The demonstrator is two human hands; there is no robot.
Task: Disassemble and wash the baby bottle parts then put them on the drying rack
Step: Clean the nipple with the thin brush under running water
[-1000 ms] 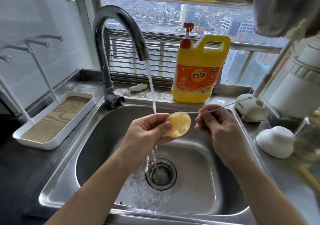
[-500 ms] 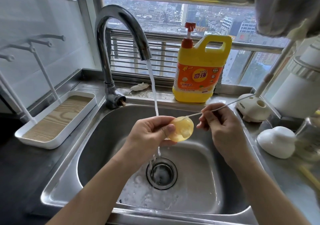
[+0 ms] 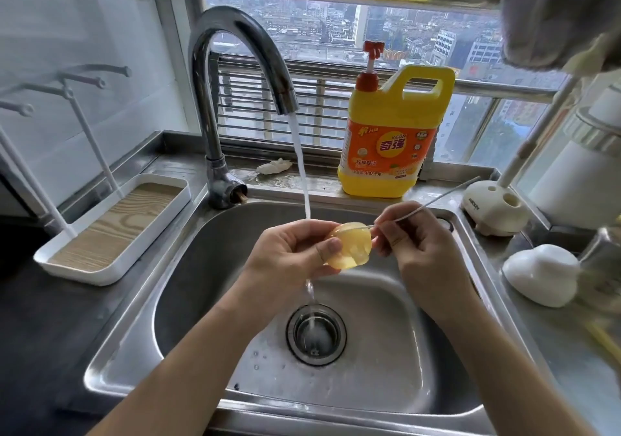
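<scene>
Over the sink (image 3: 201, 267), our left hand (image 3: 289, 257) pinches the yellow nipple (image 3: 351, 245) beside the running water (image 3: 302, 173); our right hand (image 3: 413, 237) grips the thin wire brush (image 3: 440, 198), pushed further in than a second ago. Scrubbing continues, we judge; the drying rack (image 3: 111, 230) at left waits.

Tip of thin brush (image 3: 437, 198) is sitting hidden inside yellow nipple (image 3: 353, 245); drying rack (image 3: 111, 227) is running off left edge.

A translucent yellowish bottle nipple (image 3: 351, 244) is held over the sink, a thin wire brush (image 3: 440, 197) poked into it.
</scene>
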